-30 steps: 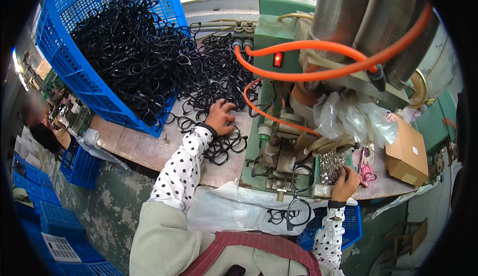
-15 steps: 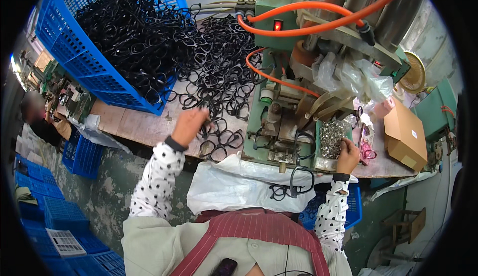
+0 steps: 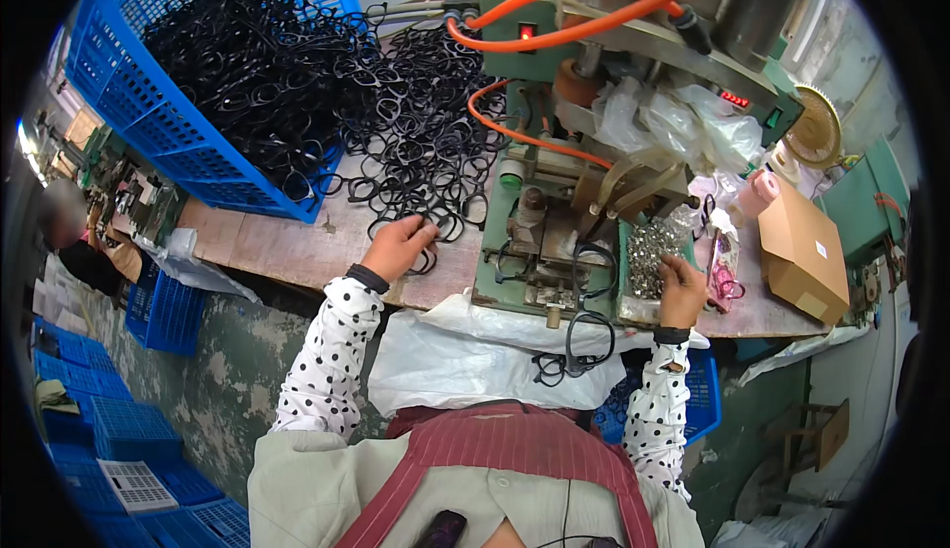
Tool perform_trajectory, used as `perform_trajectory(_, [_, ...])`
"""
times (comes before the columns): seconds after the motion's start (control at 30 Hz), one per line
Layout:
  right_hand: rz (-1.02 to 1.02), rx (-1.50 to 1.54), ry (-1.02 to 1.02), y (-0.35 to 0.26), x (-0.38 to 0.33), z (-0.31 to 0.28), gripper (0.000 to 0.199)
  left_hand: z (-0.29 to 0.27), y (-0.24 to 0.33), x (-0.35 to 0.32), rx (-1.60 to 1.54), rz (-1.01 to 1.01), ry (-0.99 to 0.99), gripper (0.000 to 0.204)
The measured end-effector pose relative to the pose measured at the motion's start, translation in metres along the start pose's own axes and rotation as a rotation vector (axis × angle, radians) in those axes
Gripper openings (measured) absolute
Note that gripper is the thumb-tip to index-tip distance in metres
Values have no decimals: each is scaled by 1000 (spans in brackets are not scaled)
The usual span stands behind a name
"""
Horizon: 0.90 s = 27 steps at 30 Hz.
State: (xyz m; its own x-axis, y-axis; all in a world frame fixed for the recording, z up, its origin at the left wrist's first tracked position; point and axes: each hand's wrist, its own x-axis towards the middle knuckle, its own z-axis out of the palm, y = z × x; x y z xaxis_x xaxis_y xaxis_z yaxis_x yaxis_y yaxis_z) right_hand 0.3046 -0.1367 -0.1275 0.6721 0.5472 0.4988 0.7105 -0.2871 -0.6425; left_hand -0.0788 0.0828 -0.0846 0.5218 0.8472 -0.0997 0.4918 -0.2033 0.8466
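Vs. 0.5 s ago, L hand point(image 3: 398, 248) is closer to the green machine point(image 3: 559, 227), now over the loose black glasses frames point(image 3: 426, 123) L of it; R hand point(image 3: 683, 291) still at the machine's R side. Blue crate point(image 3: 173, 118), far L of machine, tipped & full of same frames, spilling toward it. Green tray point(image 3: 622, 261) on machine's R holds small metal bits point(image 3: 653, 246). L fingers part-curled, touching frames nearest machine's front L; can't tell if gripping. R fingertips bunched at tray; can't tell if they've got a bit.
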Motion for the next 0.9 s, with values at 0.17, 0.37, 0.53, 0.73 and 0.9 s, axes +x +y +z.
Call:
perform_trajectory(0.17, [42,470,-97,-76,-3,3,20,35,66,-27,-221,328,316,16])
perform_trajectory(0.37, [53,681,-83,-145,-10,12,28,54,132,-42,-293,694,322,22])
perform_trajectory(0.53, [194,815,-145,-167,-9,13,46,47,167,-26,-595,609,239,21])
perform_trajectory(0.73, [196,895,-134,-165,-9,22,53,61,152,-30,-427,692,324,21])
perform_trajectory(0.9, [106,864,-181,-147,-1,12,53,106,125,-43,133,1324,40,41])
